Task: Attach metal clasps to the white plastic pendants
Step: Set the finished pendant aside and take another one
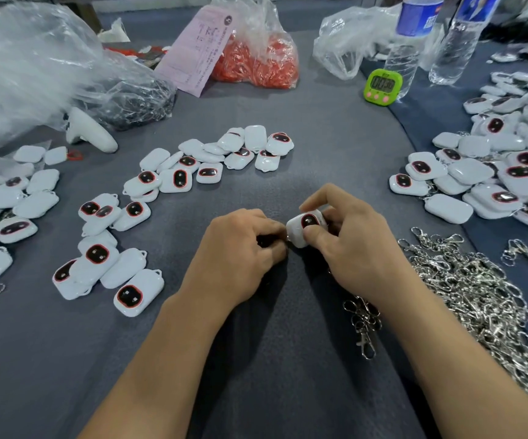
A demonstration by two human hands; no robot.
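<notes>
- Head view: a grey cloth table (pixel 272 359) fills the frame, with two bare forearms reaching in from the bottom edge.
- Just below centre, the right hand (pixel 348 242) grips one white pendant (pixel 304 228), thumb pressed on its dark, red-rimmed face and fingers curled behind it.
- The left hand (pixel 240 248) sits just left of that pendant, fingers curled tight, fingertips meeting the pendant's lower left edge. Whether they pinch anything cannot be told; the fingertips hide it.
- A heap of silver clasps (pixel 465 286) lies at lower right, beside the right wrist, with a few stragglers trailing under the forearm.
- Loose pendants (pixel 104 248) are scattered at left, more lie in a cluster (pixel 218 156) above centre, and a large pile (pixel 494 172) sits at the right edge.
- At the top: a green timer (pixel 382 87), two clear bottles (pixel 405 42), a plastic bag of orange pieces (pixel 256 58) and a pink paper slip (pixel 197 49).
</notes>
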